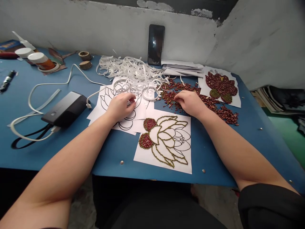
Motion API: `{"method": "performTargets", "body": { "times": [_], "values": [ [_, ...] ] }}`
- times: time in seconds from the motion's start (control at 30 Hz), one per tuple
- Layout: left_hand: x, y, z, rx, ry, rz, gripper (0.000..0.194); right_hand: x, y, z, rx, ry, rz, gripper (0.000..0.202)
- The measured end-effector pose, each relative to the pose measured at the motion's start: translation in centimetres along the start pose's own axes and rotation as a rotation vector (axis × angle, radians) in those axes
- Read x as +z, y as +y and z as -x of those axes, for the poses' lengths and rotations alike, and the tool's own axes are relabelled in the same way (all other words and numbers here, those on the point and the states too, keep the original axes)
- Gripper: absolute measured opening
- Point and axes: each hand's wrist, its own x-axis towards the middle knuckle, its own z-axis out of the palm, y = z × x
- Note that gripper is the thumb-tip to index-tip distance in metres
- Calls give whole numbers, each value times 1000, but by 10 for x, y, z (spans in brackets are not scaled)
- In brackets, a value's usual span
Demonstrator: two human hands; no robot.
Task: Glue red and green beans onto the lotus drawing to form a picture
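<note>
My left hand (122, 106) rests over white sheets printed with a black lotus outline (105, 101); its fingers are curled in, and anything between them is too small to make out. My right hand (190, 102) is at the near edge of the spread of small red and green beans (168, 97), its fingertips pinched together. Whether a bean is in them cannot be seen. Between my forearms lies a lotus picture (164, 140) on white paper. Green beans line many of its petals, and two round parts are filled with red beans. Some petals at its right are bare black outline.
Behind my hands are white paper strips (133, 68), tape rings (150, 93) and a phone (156, 44) against the wall. A bean-covered lotus (221, 84) lies back right. At left are a black power bank (65, 109) with a white cable, and white-capped bottles (41, 60).
</note>
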Motion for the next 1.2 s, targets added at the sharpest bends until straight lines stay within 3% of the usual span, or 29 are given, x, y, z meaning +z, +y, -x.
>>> {"method": "performTargets", "body": {
  "times": [0.2,0.47,0.9,1.2],
  "values": [
    [0,0,0,2,-3,-8,30,4,-9,2,-13,-85,32,23],
    [1,-2,0,11,14,-2,32,8,-14,1,51,-65,42,20],
    [2,-2,0,18,24,4,30,22,-11,0,24,-78,106,24],
    [1,-4,0,13,30,16,32,1,-2,-1,144,34,-196,14]
  ]
}}
